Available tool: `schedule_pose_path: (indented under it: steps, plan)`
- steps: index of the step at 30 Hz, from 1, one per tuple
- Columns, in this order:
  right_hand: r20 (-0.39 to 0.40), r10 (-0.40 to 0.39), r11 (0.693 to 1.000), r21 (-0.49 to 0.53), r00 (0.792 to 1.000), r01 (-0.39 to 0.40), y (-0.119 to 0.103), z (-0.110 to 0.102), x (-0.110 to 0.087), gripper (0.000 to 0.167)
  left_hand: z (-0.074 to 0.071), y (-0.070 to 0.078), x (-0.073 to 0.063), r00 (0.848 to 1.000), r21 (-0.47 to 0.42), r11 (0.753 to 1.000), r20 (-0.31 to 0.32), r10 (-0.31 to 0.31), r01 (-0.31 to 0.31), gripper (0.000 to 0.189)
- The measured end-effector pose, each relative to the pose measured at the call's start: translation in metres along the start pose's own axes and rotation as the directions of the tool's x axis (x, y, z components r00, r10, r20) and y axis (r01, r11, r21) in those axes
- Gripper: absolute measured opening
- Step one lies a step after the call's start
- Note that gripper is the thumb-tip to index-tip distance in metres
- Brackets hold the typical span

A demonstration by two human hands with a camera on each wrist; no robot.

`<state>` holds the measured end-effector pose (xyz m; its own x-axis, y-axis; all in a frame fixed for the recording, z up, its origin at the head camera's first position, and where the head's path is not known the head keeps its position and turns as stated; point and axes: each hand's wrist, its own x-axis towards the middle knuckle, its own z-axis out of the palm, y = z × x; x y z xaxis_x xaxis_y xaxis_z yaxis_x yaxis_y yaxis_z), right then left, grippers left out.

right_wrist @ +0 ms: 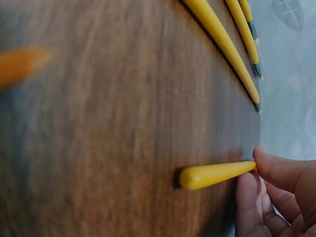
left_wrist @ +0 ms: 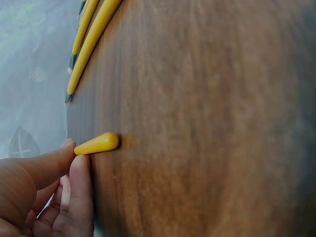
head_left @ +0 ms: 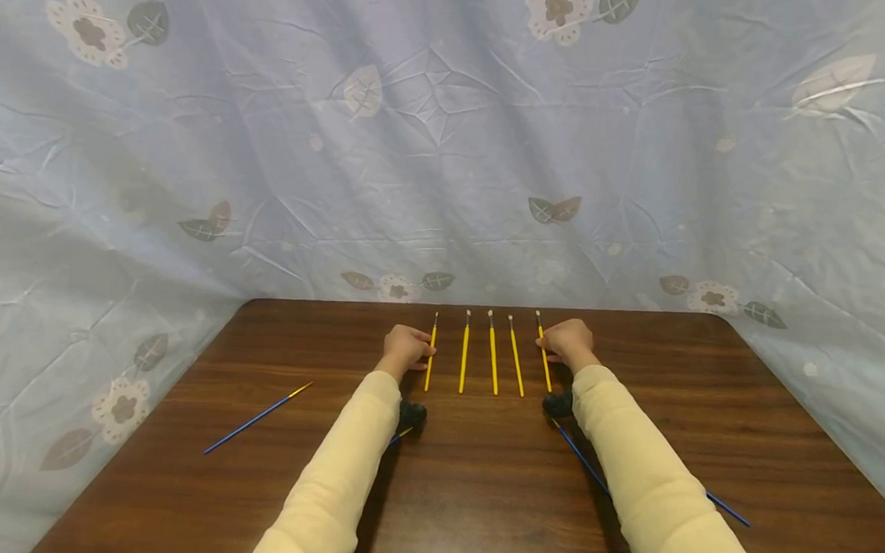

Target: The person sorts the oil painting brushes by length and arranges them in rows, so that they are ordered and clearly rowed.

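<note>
Several yellow-handled paintbrushes stand in a row near the table's far edge, bristles pointing away. My left hand point(head_left: 407, 346) pinches the leftmost yellow paintbrush point(head_left: 428, 372) between thumb and fingers; its rounded handle end point(left_wrist: 106, 141) shows in the left wrist view. At the row's other end, my right hand point(head_left: 568, 342) pinches the rightmost yellow paintbrush point(head_left: 547, 374), whose handle end point(right_wrist: 197, 177) juts toward the right wrist camera. Between the hands lie a yellow paintbrush point(head_left: 464, 361), another paintbrush point(head_left: 494, 363) and a third paintbrush point(head_left: 517, 366), untouched.
A blue paintbrush point(head_left: 255, 419) lies at the left of the brown wooden table point(head_left: 476, 495). Under the right forearm passes another blue brush point(head_left: 581, 457), partly hidden. Part of a blue brush point(head_left: 400, 436) shows beside the left sleeve. A floral curtain point(head_left: 447, 185) hangs behind.
</note>
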<state>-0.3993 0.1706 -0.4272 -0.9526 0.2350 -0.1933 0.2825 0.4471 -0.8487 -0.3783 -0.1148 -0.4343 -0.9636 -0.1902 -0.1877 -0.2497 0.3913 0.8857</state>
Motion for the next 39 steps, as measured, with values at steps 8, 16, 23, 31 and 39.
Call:
schedule_pose_path:
  steps: [8,16,23,31,39]
  plan:
    - [0.0,-0.011,1.0,-0.021,1.0,0.011,0.0019,-0.0014,0.0005,0.03,0.0015,0.0001,-0.0008,1.0,0.003,1.0,-0.013,0.008,-0.008,0.027]
    - [0.019,0.002,1.0,-0.025,1.0,-0.001,0.004,-0.0032,0.0018,0.034,0.0002,0.0004,-0.0039,1.0,-0.013,1.0,-0.004,-0.008,0.008,0.027]
    - [0.031,0.006,1.0,-0.012,0.999,-0.006,0.0043,-0.0054,0.0012,0.034,0.0018,0.0001,-0.0011,1.0,-0.008,1.0,0.0,-0.014,0.014,0.028]
    - [0.05,0.01,1.0,0.009,0.999,-0.01,0.0064,-0.0053,0.0034,0.033,0.001,-0.0001,-0.0034,1.0,-0.014,1.0,-0.003,0.001,-0.001,0.028]
    - [0.05,0.012,1.0,0.016,0.999,-0.013,0.0069,-0.0054,0.0034,0.031,0.001,-0.0006,-0.0019,1.0,-0.007,1.0,0.005,-0.001,0.001,0.027]
